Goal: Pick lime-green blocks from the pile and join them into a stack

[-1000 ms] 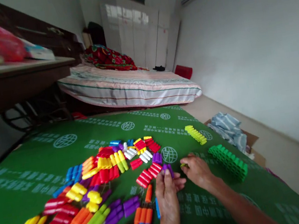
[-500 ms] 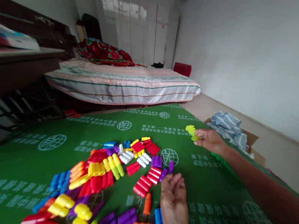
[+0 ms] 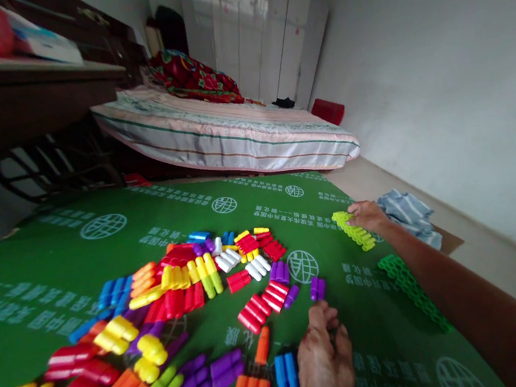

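My left hand [image 3: 324, 358] is at the lower middle, its fingers bent together at the near end of a small purple bullet-shaped building block [image 3: 317, 289]. The fingertips partly hide that end. Farther off on the right, my right hand [image 3: 370, 215] pinches the edge of a yellow-green honeycomb-like strip [image 3: 353, 231]. Below my right forearm lies a green honeycomb-like strip [image 3: 411, 290], partly covered by the arm. Left of my left hand are a blue block [image 3: 286, 377] and a single orange block [image 3: 262, 346].
Many joined bullet-shaped blocks, among them red [image 3: 254, 314], white [image 3: 258, 267] and yellow ones [image 3: 115, 333], spread over the left of the green printed sheet [image 3: 183, 214]. A bed [image 3: 239, 135] stands behind; striped cloth [image 3: 409, 216] lies beyond the right edge.
The view has shifted, moving the scene slightly right. My left hand has gone right with the purple block. The yellow-green strip has turned in my right hand, showing more length.
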Demonstrator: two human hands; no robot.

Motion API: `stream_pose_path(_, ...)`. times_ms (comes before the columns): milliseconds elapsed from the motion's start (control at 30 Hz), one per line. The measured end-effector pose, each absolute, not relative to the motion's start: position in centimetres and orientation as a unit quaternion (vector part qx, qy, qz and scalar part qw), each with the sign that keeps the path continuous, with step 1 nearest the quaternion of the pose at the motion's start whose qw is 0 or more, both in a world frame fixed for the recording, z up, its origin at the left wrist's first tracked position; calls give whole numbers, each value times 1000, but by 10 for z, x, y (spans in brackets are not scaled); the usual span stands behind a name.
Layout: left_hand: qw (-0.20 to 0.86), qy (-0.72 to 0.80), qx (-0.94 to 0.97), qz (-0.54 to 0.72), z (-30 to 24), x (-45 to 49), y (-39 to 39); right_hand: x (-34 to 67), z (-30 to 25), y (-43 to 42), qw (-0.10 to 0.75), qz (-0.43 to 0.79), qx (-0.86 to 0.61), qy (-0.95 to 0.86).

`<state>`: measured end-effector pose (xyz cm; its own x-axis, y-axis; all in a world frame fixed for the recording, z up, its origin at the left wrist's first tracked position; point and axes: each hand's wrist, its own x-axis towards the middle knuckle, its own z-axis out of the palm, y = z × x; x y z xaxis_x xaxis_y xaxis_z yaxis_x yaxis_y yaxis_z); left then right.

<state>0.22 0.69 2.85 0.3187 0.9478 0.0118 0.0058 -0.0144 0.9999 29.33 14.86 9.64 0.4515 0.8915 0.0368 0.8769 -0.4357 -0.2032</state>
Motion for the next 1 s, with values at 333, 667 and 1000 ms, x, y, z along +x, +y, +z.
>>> stream_pose_path(333,581,417,553,428,29,4,5,296,94,152,57,10,-852,-520)
stream_pose_path(667,596,430,530,422,36,4,4,302,88,152,51,10,-848,-528)
stream_pose_path(1000,594,425,537,422,34,2,5,306,86,151,58,20,-843,-534)
